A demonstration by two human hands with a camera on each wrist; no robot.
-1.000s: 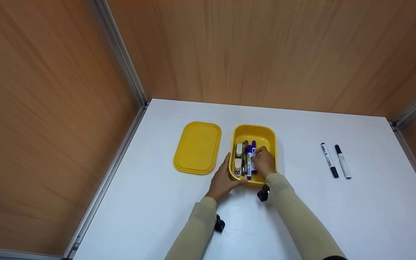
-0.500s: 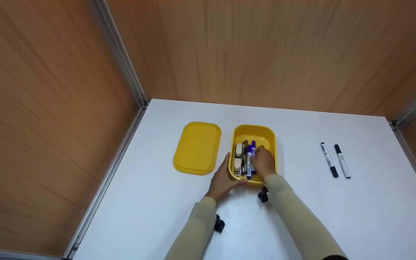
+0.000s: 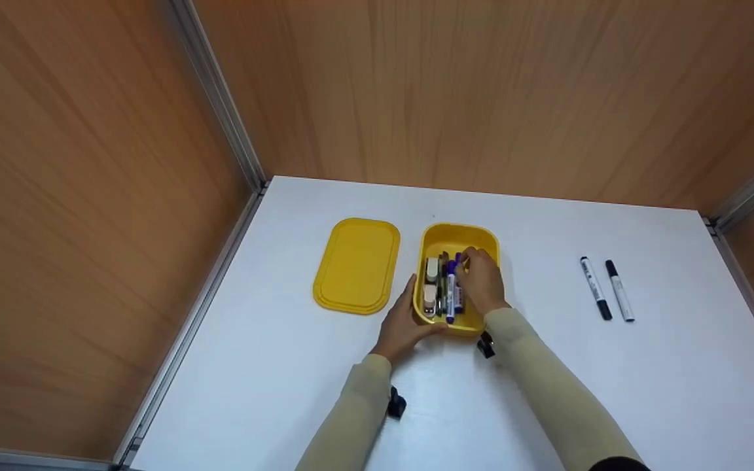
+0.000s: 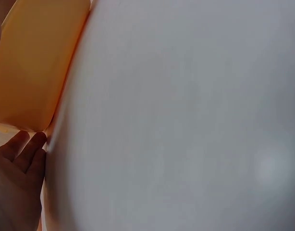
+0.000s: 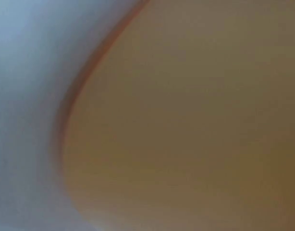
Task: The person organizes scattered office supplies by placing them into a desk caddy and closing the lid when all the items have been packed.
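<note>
— Lid [image 3: 357,265] first, on the left of the table [image 3: 285,366]? It is yellow, it lies flat, just beside the box [image 3: 459,235] but not touching it.

— Yes. Next to the right comes the left hand [image 3: 405,325]. It rests against the near-left corner of the box, fingers rather straight and spread along the wall. In the left wrist view the fingers [image 4: 30,149] touch the yellow wall [image 4: 37,62] where it meets the table.

— And inside the box?

— On the left side two pale small things [image 3: 430,284], one behind the other; I cannot tell what they are. Beside them some dark pens, and then a blue marker [image 3: 451,291] that lies along the box.

— The right hand [image 3: 480,280]?

— It is in the right half of the box, fingers bent down over the far end of the blue marker. If they pinch it or only touch it, I cannot tell. The right wrist view is only a blur of yellow and white.

— Further right?

— Two markers [image 3: 608,289] with black caps lie side by side on the table, well apart from the box. Wooden walls [image 3: 482,91] stand around the table.
</note>
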